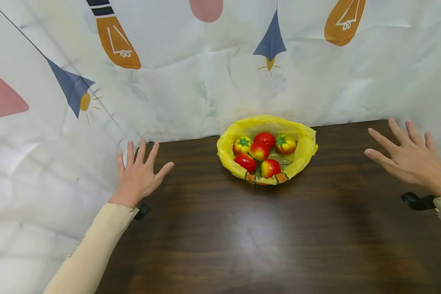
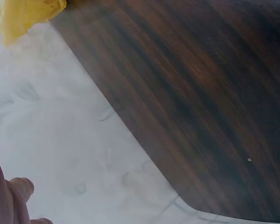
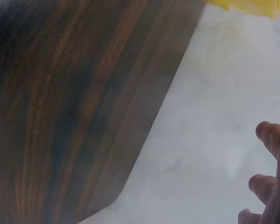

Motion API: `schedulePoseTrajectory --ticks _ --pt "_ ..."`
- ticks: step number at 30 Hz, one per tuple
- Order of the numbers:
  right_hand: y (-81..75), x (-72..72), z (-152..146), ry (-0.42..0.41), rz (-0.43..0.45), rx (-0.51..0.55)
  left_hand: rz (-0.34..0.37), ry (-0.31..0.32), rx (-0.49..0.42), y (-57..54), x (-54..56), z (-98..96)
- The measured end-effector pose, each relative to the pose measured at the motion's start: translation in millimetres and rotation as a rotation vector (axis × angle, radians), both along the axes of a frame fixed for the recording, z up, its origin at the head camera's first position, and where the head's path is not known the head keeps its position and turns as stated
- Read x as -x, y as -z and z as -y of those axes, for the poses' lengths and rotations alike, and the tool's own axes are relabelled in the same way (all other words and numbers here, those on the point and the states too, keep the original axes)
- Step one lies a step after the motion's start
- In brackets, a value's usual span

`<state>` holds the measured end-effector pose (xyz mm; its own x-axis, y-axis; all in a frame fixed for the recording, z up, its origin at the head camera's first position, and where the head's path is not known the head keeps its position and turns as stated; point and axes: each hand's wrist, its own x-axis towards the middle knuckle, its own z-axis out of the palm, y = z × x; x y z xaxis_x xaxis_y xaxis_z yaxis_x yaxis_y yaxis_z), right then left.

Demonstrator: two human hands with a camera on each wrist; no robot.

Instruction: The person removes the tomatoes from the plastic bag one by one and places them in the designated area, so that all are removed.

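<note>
Head view: the left hand (image 1: 137, 177) and right hand (image 1: 415, 159) have fingers extended and spread, grasping nothing. The open-mouthed yellow thin-plastic bag (image 1: 305, 153), containing six glossy red-and-yellow rounded tomato-like fruits (image 1: 259, 151), sits between both sets of fingers, well apart from either, on the dark-brown wood-grain table (image 1: 206, 232).

Left wrist view: bag visible, clear of the cropped fingers.

Right wrist view: likewise.

Assessed risk: one-sided pulling on the limp rim could tip it, spilling fruits.

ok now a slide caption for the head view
Left hand and right hand, both spread, flank an open yellow bag of red and yellow fruits on a dark table.
</note>
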<state>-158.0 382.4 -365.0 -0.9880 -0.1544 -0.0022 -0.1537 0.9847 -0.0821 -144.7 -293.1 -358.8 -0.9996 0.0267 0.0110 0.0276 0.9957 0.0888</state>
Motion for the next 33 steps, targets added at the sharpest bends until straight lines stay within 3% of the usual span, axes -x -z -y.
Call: schedulePoseTrajectory --ticks 3,8,16,21,28,33 --pt "-4.7 6.3 1.7 0.0 0.028 -0.016 -0.033 -0.006 -0.013 0.3 2.5 -2.7" --pt "-13.3 15.4 6.7 0.01 0.015 0.002 -0.053 0.002 -0.013 -9.1 10.1 -8.8" --pt "-23.1 35.2 21.4 0.012 0.056 0.006 -0.035 -0.006 -0.025 -18.4 21.8 -15.6" --pt "-27.0 46.8 31.2 -0.015 0.047 0.076 -0.023 0.014 -0.073 -20.9 30.2 -22.0" --pt "-37.5 55.0 44.5 -0.053 -0.003 0.173 -0.177 0.093 -0.19 -16.7 46.9 -29.6" --pt "-43.1 58.7 53.4 -0.084 0.002 0.348 -0.232 0.146 -0.358 -12.5 56.1 -34.4"
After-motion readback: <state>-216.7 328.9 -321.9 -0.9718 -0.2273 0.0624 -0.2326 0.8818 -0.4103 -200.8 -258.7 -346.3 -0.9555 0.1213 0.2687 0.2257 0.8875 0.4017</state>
